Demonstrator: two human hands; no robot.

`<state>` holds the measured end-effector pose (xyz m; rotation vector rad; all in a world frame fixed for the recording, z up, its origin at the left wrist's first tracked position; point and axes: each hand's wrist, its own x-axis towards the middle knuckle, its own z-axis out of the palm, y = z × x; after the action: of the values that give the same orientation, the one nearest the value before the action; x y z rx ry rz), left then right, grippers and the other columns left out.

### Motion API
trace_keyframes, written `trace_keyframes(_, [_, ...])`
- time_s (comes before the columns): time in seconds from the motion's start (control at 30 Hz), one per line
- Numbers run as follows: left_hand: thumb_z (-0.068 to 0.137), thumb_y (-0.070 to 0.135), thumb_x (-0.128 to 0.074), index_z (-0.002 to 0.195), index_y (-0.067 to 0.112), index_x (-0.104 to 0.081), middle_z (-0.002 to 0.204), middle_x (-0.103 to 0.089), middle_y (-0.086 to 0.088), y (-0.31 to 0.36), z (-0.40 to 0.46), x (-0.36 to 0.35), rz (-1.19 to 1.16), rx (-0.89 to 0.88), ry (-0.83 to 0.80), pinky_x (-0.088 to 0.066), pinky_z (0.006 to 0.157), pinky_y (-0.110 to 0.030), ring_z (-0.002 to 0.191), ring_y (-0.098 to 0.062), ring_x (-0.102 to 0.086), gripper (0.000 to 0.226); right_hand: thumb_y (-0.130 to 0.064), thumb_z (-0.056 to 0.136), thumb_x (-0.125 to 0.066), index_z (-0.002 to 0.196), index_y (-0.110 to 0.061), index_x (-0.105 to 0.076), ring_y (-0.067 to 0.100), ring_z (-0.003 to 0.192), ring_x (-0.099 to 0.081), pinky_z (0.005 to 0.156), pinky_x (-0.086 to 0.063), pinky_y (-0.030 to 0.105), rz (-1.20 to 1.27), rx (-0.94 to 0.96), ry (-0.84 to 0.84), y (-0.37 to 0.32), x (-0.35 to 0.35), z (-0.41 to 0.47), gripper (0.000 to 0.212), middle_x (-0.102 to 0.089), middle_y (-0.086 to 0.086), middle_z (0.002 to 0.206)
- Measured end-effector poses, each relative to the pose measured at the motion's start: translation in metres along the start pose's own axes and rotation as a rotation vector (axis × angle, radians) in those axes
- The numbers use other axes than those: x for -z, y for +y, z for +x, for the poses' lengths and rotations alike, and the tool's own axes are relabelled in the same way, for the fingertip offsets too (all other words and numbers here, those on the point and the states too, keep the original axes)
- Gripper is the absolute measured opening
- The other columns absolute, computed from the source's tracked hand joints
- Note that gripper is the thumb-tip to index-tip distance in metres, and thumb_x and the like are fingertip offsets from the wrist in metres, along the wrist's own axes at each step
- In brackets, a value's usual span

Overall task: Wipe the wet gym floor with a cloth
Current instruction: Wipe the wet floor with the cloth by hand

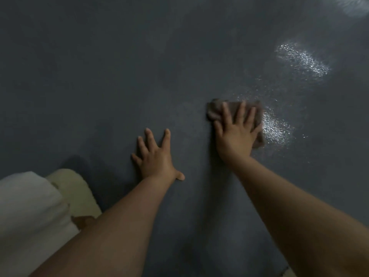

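A dark grey gym floor (99, 76) fills the view. A brown folded cloth (214, 110) lies flat on it right of centre. My right hand (236, 132) presses down on the cloth with fingers spread, covering most of it. Just to the right of the cloth a wet patch (276, 129) glistens, and a second wet patch (303, 60) shines farther away. My left hand (156, 156) rests flat on the bare floor, fingers apart, holding nothing, a short way left of the cloth.
My knee in pale trousers (73, 192) and a white shirt (28, 216) sit at the lower left. Another faint sheen (353, 5) shows at the top right corner. A floor seam (284, 269) shows at the bottom right.
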<state>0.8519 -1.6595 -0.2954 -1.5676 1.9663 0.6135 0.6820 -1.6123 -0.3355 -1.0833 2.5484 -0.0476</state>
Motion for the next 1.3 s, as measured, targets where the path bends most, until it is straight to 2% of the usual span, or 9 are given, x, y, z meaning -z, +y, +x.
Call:
trace_keyframes(0.13, [0.055, 0.049, -0.086, 0.147, 0.042, 0.009, 0.156, 0.022, -0.008, -0.003, 0.001, -0.002, -0.022, -0.008, 0.009, -0.012, 0.113, -0.058, 0.144, -0.033, 0.015, 0.133, -0.054, 0.092, -0.03, 0.14, -0.036, -0.042, 0.041, 0.139, -0.027, 0.109, -0.004, 0.054, -0.086, 0.427, 0.013, -0.028, -0.031, -0.048, 0.052, -0.034, 0.012, 0.151])
trace_keyframes(0.27, [0.056, 0.048, -0.085, 0.147, 0.04, 0.013, 0.155, 0.025, -0.009, -0.002, 0.002, -0.003, -0.016, -0.008, -0.008, -0.011, 0.113, -0.059, 0.143, -0.033, 0.016, 0.134, -0.053, 0.091, -0.03, 0.137, -0.035, -0.046, 0.036, 0.136, -0.034, 0.11, -0.017, 0.054, -0.154, 0.607, 0.003, -0.005, -0.021, -0.022, 0.052, -0.04, 0.01, 0.148])
trace_keyframes(0.43, [0.057, 0.049, -0.085, 0.146, 0.04, 0.017, 0.154, 0.026, -0.009, -0.004, 0.003, -0.001, 0.002, -0.011, -0.031, -0.01, 0.112, -0.059, 0.143, -0.034, 0.017, 0.136, -0.055, 0.098, -0.023, 0.148, -0.038, -0.02, 0.031, 0.146, 0.003, 0.115, 0.002, 0.053, -0.076, 0.19, 0.007, 0.021, 0.021, 0.063, 0.053, -0.004, 0.006, 0.16])
trace_keyframes(0.6, [0.059, 0.059, -0.078, 0.146, 0.039, 0.019, 0.154, 0.026, -0.007, -0.011, 0.001, -0.001, 0.049, -0.053, -0.005, -0.012, 0.113, -0.054, 0.144, -0.032, 0.013, 0.131, -0.049, 0.099, -0.026, 0.15, -0.037, -0.012, 0.033, 0.145, 0.01, 0.112, 0.007, 0.059, -0.015, -0.042, 0.032, -0.003, 0.025, 0.074, 0.055, 0.005, 0.007, 0.159])
trace_keyframes(0.67, [0.06, 0.064, -0.075, 0.147, 0.037, 0.017, 0.156, 0.019, -0.004, -0.019, 0.0, -0.002, 0.039, -0.072, 0.067, -0.014, 0.113, -0.048, 0.145, -0.028, 0.006, 0.129, -0.051, 0.098, -0.027, 0.15, -0.039, -0.012, 0.033, 0.145, 0.01, 0.111, 0.007, 0.059, -0.048, 0.038, 0.004, -0.027, 0.013, 0.054, 0.055, 0.005, 0.008, 0.159])
trace_keyframes(0.77, [0.059, 0.065, -0.074, 0.148, 0.033, 0.015, 0.157, 0.015, -0.006, -0.028, -0.001, -0.003, -0.033, -0.027, 0.154, -0.015, 0.114, -0.039, 0.144, -0.026, -0.003, 0.13, -0.055, 0.095, -0.025, 0.147, -0.039, -0.025, 0.037, 0.145, -0.004, 0.111, 0.0, 0.06, -0.08, 0.381, -0.002, -0.057, -0.013, 0.012, 0.054, -0.012, 0.01, 0.158])
trace_keyframes(0.97, [0.056, 0.062, -0.078, 0.149, 0.034, 0.01, 0.157, 0.017, -0.01, -0.025, 0.007, 0.004, -0.063, 0.085, 0.088, -0.009, 0.115, -0.048, 0.145, -0.032, 0.007, 0.13, -0.051, 0.092, -0.025, 0.14, -0.033, -0.043, 0.035, 0.14, -0.028, 0.111, -0.014, 0.055, -0.156, 0.677, -0.012, -0.046, -0.017, 0.01, 0.054, -0.036, 0.009, 0.15])
trace_keyframes(1.13, [0.057, 0.054, -0.082, 0.149, 0.036, 0.007, 0.157, 0.019, -0.007, -0.022, 0.01, 0.006, -0.122, 0.1, 0.044, -0.011, 0.114, -0.055, 0.144, -0.032, 0.012, 0.13, -0.052, 0.099, -0.021, 0.149, -0.036, -0.02, 0.026, 0.147, 0.0, 0.115, 0.004, 0.045, -0.113, 0.412, 0.001, -0.032, 0.014, 0.075, 0.052, -0.006, 0.003, 0.159])
trace_keyframes(1.3, [0.058, 0.053, -0.082, 0.148, 0.038, 0.01, 0.156, 0.024, -0.005, -0.022, 0.012, 0.005, -0.149, 0.102, 0.021, -0.009, 0.111, -0.061, 0.143, -0.03, 0.018, 0.13, -0.049, 0.1, -0.022, 0.15, -0.036, -0.014, 0.028, 0.146, 0.008, 0.115, 0.007, 0.052, -0.031, 0.169, 0.04, -0.037, 0.03, 0.127, 0.052, 0.003, 0.005, 0.16])
